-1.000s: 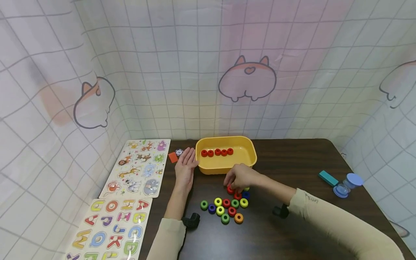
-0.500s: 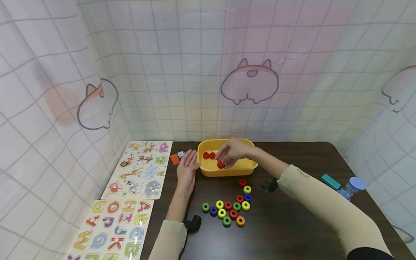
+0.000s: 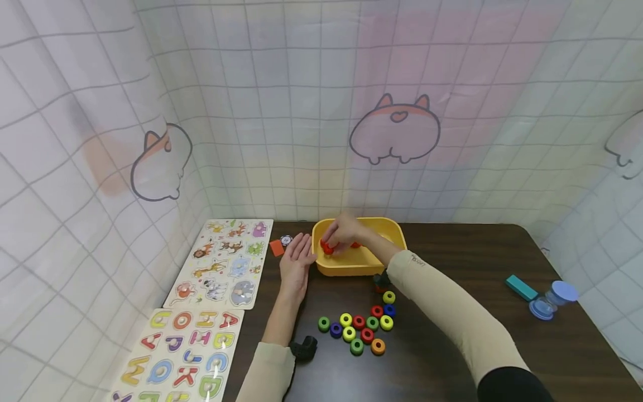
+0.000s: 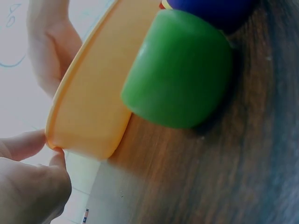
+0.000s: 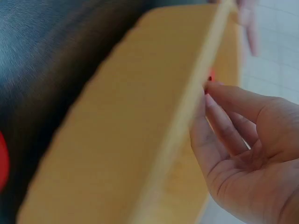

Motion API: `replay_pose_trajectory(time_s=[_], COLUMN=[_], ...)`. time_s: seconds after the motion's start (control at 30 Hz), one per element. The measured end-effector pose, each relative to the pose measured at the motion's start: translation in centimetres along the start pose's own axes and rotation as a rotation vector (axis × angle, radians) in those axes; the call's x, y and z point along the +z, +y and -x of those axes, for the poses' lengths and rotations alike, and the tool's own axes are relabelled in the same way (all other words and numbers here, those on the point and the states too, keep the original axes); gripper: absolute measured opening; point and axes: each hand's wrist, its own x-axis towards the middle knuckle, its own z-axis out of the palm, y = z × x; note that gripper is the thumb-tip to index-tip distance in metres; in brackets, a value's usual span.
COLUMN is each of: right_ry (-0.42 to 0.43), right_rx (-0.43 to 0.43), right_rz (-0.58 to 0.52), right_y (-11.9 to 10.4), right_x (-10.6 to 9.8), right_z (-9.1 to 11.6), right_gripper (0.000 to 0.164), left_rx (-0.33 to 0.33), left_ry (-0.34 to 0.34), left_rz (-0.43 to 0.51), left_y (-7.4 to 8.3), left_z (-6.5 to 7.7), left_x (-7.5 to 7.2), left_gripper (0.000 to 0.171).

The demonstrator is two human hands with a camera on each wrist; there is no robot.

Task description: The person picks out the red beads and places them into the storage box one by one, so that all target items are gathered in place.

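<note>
My right hand (image 3: 344, 231) is over the left part of the yellow plastic tub (image 3: 359, 269). Its fingers pinch a red bead (image 3: 327, 249), which is partly covered by them; in the right wrist view only a sliver of red shows by the fingertips. Another red bead (image 3: 355, 245) peeks out beyond the hand inside the tub. My left hand (image 3: 295, 268) lies palm up at the tub's left side, fingers stretched out. In the left wrist view, its thumb and a finger touch the tub at the corner of the rim (image 4: 52, 135).
Several ring-shaped beads lie on the dark table in front of the tub, among them a green bead (image 3: 324, 324) and an orange bead (image 3: 378, 347). Puzzle boards (image 3: 221, 262) fill the left side. A teal block (image 3: 521, 288) and an hourglass (image 3: 552, 298) stand at right.
My right hand has carried red beads from the table pile into the tub, then moved left within it. The left hand stays by the tub. The head view has shifted slightly.
</note>
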Motion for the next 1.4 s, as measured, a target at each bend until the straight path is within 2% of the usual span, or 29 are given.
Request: replay_pose_trajectory(time_s=[0.17,0.33,0.53,0.67,0.83,1.0,1.2,1.33,1.4], right_ry=[0.038,0.054,0.026,-0.018,-0.070,-0.076,-0.039,0.007,0.026], right_rx=[0.010,-0.007,-0.120,-0.182,-0.204,-0.147,-0.064,-0.051,-0.071], right_rz=[-0.012,0.014,0.047,0.112,0.159,0.192,0.294,0.359,0.411], right_y=[1.2,0.7,-1.8,-2.1,-0.5,1.6,4.1,5.7,6.3], right_x=[1.1,0.4,-1.7,-2.3,-2.4,-2.7,-2.9,-2.5,-2.2], right_z=[-0.3,0.7,4.6,7.9,11.4,13.6,14.6,14.4,14.3], right_gripper=[0.025,0.024,0.017,0.013,0.012,0.013,0.013,0.015,0.016], left_rx=[-0.006,0.019,0.042,0.036,0.031,0.032,0.028,0.025,0.023], left_ry=[0.003,0.027,0.047,0.050,0.051,0.047,0.045,0.042,0.042], left_rz=[-0.009,-0.034,-0.055,-0.063,-0.052,-0.060,-0.073,-0.082,-0.084], left_y=[-0.2,-0.5,-0.3,-0.2,-0.2,-0.3,-0.6,-0.9,-1.0], left_z=[0.0,-0.3,-0.5,-0.6,-0.6,-0.6,-0.5,-0.4,-0.4], left_x=[0.3,0.1,-0.2,-0.3,-0.2,-0.2,-0.1,0.0,0.1], left_gripper=[0.070,0.070,0.069,0.069,0.068,0.070,0.067,0.066,0.066])
